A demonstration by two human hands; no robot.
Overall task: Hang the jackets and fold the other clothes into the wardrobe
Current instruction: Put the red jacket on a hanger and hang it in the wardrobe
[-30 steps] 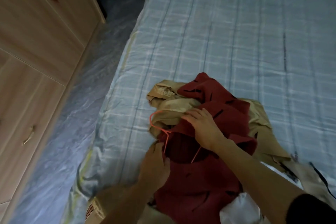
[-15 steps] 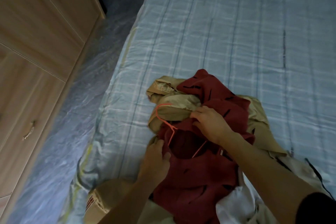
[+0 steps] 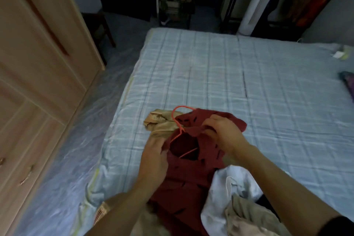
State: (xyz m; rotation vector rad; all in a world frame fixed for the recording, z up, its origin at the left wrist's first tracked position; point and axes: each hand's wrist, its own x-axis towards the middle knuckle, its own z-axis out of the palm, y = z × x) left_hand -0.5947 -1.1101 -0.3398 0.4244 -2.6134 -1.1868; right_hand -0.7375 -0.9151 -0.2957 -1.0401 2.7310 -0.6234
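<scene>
A dark red jacket (image 3: 187, 182) with black marks lies on the near part of the bed (image 3: 239, 82). An orange wire hanger (image 3: 177, 120) sits inside its neck opening, hook sticking out toward the far side. My left hand (image 3: 153, 157) grips the jacket's left collar edge. My right hand (image 3: 222, 132) pinches the right collar edge. A tan garment (image 3: 161, 122) lies under the jacket at the left. A white garment (image 3: 228, 188) and a beige one (image 3: 249, 218) are piled at the near right.
A light wooden wardrobe (image 3: 38, 67) with shut doors and drawers stands at the left. Plastic-covered floor (image 3: 72, 149) runs between it and the bed. A dark chair (image 3: 99, 27) stands beyond. Small items (image 3: 342, 54) lie at the bed's far right.
My head has lifted, so the far room shows. The hanger's hook has moved up and away from me out of the collar as both hands pull the red jacket's neck over it.
</scene>
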